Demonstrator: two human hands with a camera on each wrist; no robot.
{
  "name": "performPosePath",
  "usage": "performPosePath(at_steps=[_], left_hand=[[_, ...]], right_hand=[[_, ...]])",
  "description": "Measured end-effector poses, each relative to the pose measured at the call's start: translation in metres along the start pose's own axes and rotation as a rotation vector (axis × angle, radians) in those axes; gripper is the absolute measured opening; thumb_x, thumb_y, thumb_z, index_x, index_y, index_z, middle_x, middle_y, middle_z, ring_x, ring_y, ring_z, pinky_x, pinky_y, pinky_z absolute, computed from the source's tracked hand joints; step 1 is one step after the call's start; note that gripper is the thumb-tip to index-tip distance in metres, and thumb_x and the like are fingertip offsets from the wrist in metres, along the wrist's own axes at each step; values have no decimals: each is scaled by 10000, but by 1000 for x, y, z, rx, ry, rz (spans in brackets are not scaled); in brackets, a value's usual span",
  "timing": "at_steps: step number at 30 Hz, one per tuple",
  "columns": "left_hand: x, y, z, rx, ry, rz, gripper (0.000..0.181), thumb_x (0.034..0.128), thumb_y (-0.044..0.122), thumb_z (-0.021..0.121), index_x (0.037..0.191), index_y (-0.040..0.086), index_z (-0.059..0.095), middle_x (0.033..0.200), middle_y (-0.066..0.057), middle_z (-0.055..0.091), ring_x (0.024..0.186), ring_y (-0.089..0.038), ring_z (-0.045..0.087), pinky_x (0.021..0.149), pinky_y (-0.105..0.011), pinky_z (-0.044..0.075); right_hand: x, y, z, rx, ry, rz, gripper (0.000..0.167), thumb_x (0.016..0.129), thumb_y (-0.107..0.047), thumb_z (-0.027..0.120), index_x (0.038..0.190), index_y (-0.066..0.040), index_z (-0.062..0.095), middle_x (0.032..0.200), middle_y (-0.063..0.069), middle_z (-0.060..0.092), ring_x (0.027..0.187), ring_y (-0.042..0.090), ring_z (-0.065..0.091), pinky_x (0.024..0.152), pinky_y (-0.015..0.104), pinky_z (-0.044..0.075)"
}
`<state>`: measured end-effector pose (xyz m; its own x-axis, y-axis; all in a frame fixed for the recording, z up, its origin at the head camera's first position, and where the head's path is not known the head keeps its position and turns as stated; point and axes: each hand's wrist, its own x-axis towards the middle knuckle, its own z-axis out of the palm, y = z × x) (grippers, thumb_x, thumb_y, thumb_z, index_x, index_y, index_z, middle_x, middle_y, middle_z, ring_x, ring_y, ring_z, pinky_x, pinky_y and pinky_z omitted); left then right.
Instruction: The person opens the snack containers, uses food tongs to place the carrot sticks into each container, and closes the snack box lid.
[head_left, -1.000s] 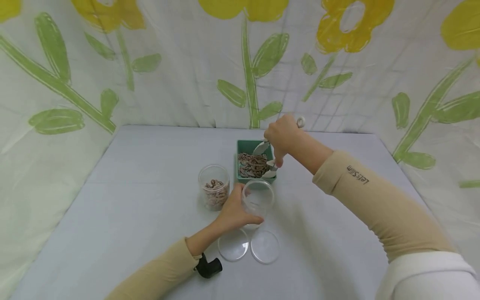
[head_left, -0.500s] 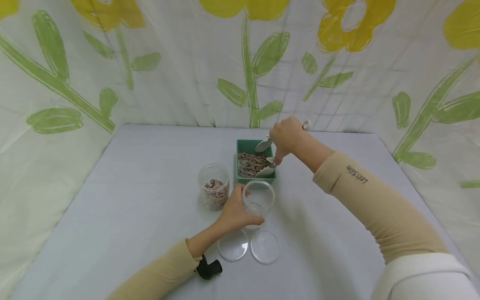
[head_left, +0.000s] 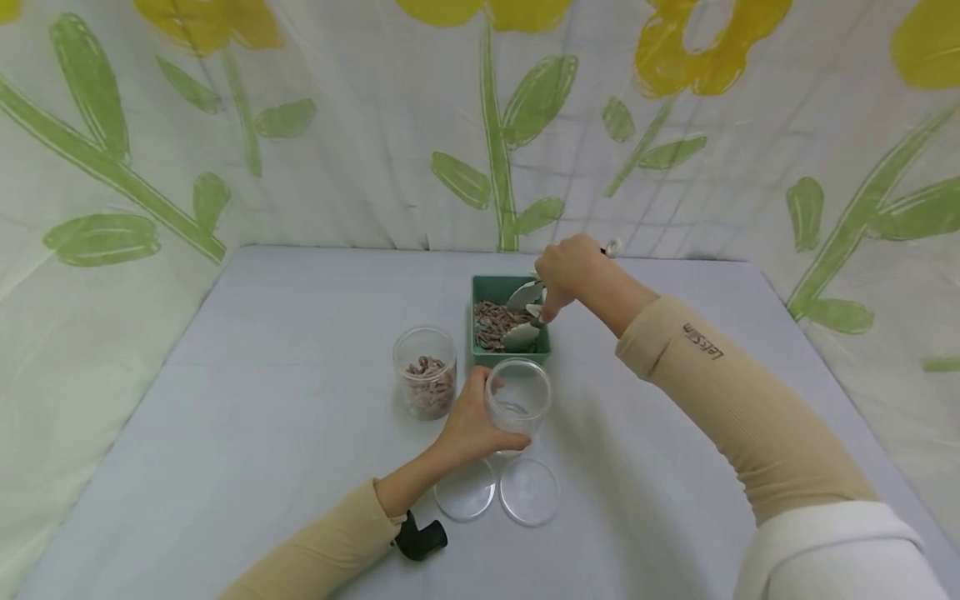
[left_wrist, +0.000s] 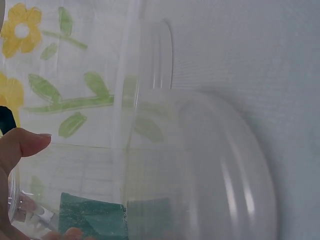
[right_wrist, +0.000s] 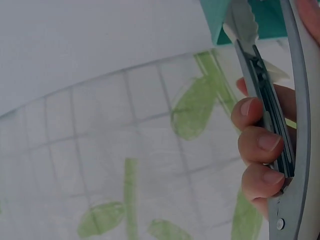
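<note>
The right grip (head_left: 572, 268) holds the tongs (head_left: 521, 337), dipped into the green box (head_left: 510, 359); the left grip (head_left: 474, 423) clasps the clear jar (head_left: 519, 392) just before it. The jar is probably light, slippery, best held round its wall.

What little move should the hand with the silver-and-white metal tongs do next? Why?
I'd probably squeeze the silver-and-white metal tongs together to pinch some brown, worm-shaped pieces. The right hand holds their pale tips apart over those pieces in the green rectangular box, while the clear round jar in the left hand looks empty.
</note>
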<state>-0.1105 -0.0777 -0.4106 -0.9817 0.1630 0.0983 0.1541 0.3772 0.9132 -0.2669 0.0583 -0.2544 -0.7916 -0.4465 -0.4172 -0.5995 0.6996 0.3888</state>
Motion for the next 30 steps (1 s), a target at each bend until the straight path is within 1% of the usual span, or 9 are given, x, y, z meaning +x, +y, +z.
performPosePath(at_steps=[4, 7, 9, 12, 15, 18, 21, 25, 30], left_hand=[[1, -1, 1, 1, 4, 3, 753, 562, 98, 887, 1143, -7, 420, 1106, -176, 519, 1021, -281, 520, 883, -425, 438], [1, -1, 1, -6, 1, 4, 752, 562, 98, 884, 1142, -7, 418, 1110, -177, 517, 1028, -286, 521, 887, -426, 437], [1, -1, 1, -11, -3, 2, 751, 564, 96, 883, 1143, -5, 416, 1120, -182, 514, 1038, -293, 521, 893, -429, 436], [2, -1, 2, -9, -5, 3, 750, 565, 98, 884, 1142, 0, 415, 1123, -178, 513, 1041, -288, 518, 894, -428, 438], [2, -1, 3, -2, -6, 2, 750, 563, 103, 884, 1140, 4, 416, 1115, -167, 513, 1031, -270, 514, 889, -419, 440], [2, -1, 3, -2, -6, 4, 748, 561, 103, 883, 1137, 3, 417, 1108, -170, 513, 1022, -262, 510, 885, -414, 440], [2, -2, 3, -3, -7, 6, 747, 561, 104, 882, 1136, 3, 417, 1104, -170, 513, 1019, -257, 508, 884, -411, 438], [2, -2, 3, -10, -6, 7, 748, 563, 102, 883, 1139, 4, 415, 1107, -165, 508, 1024, -258, 505, 886, -412, 436], [3, -2, 4, -15, -3, 8, 748, 565, 100, 886, 1138, 2, 417, 1112, -161, 506, 1031, -262, 508, 887, -415, 437]], right_hand=[[0, 2, 5, 27, -5, -5, 584, 802, -587, 688, 1087, -78, 665, 1008, 70, 657, 814, 229, 592, 740, 450, 528], [0, 5, 11, 54, -1, -10, 548, 820, -588, 674, 1024, -80, 657, 960, 61, 652, 792, 241, 599, 743, 472, 530], [0, 6, 15, 69, 11, -15, 524, 822, -587, 674, 965, -83, 655, 908, 53, 648, 763, 234, 599, 728, 463, 532], [-1, 7, 21, 82, 47, -29, 494, 826, -581, 674, 889, -92, 641, 824, 31, 628, 712, 207, 582, 683, 427, 529], [-3, 8, 28, 65, 93, -55, 477, 837, -580, 660, 824, -105, 626, 744, 12, 596, 637, 175, 533, 607, 372, 498], [-6, 9, 34, 37, 140, -80, 478, 850, -585, 642, 760, -117, 613, 673, 8, 560, 560, 156, 451, 530, 329, 429], [-9, 10, 39, 15, 187, -103, 484, 865, -580, 626, 702, -126, 582, 617, 1, 501, 515, 140, 363, 482, 302, 343], [-12, 12, 45, -15, 245, -144, 504, 885, -558, 612, 632, -130, 535, 556, -12, 414, 486, 126, 284, 457, 285, 264], [-16, 15, 50, -18, 290, -178, 494, 912, -513, 603, 623, -125, 504, 544, -10, 388, 488, 132, 296, 464, 292, 264]])
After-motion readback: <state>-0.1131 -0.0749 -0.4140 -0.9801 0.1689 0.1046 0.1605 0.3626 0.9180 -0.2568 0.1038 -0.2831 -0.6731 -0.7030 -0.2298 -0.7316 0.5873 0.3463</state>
